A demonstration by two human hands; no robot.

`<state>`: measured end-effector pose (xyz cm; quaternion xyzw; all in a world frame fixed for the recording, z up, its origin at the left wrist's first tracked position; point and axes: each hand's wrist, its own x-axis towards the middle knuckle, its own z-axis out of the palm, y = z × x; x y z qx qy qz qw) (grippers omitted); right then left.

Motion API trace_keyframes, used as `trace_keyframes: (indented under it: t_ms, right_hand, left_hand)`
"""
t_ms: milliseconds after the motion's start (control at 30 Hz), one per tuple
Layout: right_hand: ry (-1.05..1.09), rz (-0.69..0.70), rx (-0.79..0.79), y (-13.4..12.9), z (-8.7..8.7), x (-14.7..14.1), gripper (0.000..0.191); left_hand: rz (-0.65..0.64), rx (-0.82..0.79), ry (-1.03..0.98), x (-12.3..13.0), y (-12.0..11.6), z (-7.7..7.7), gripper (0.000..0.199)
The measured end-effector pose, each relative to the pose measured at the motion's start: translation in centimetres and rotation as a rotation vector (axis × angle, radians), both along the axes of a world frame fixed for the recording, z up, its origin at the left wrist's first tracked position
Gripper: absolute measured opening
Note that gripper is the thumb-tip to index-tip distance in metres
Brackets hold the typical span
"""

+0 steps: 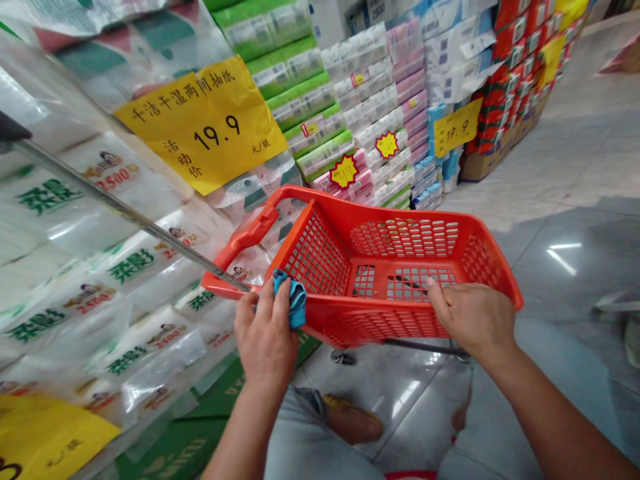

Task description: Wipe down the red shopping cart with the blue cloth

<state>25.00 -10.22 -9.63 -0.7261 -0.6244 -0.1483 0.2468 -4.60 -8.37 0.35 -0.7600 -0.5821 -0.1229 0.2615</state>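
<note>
The left hand [266,340] is closed around the near rim of a red plastic mesh basket [373,267], with a bunched blue cloth [294,300] pinched between its fingers and the rim. The right hand [473,320] curls over the same rim toward the far right corner. The basket sits low at waist height on a small wheel [343,358], and a metal pull rod [125,213] runs up-left from its left corner (a trolley basket, by the look of it). Along the left edge, wrapped tissue packs [107,280] stand very near, under a yellow price sign [203,123] reading 19.9. To the right, a tiled floor [575,267] gives open room.
</note>
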Motion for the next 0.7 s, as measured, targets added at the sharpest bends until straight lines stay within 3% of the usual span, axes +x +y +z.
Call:
trace_keyframes:
  t_ms: [133,233,333,467,533,700]
  right_hand:
    - [0.019,-0.022,-0.017,-0.2,0.2,-0.1,0.067]
    - [0.029,-0.042,-0.056,-0.5,0.4,0.0,0.069]
    - [0.044,-0.037,-0.082,-1.0,0.5,0.1,0.069]
    - [0.073,-0.040,-0.100,-2.1,0.6,-0.2,0.068]
    - [0.086,-0.038,-0.101,-2.7,0.8,-0.5,0.068]
    - [0.074,0.008,-0.152,-4.4,1.5,-1.3,0.066]
  left_hand:
    - [-0.286,0.035,-0.129,5.8,-0.9,-6.3,0.052]
    - [-0.435,0.034,-0.175,8.4,-1.3,-8.6,0.049]
    - [-0.399,0.090,-0.221,6.3,-1.0,-8.6,0.049]
    - [-0.154,0.273,-0.274,0.5,0.1,-6.9,0.045]
    - [-0.049,0.349,-0.350,-1.3,0.8,-6.2,0.044]
    - [-0.003,0.522,-0.648,-0.8,2.4,-6.6,0.045]
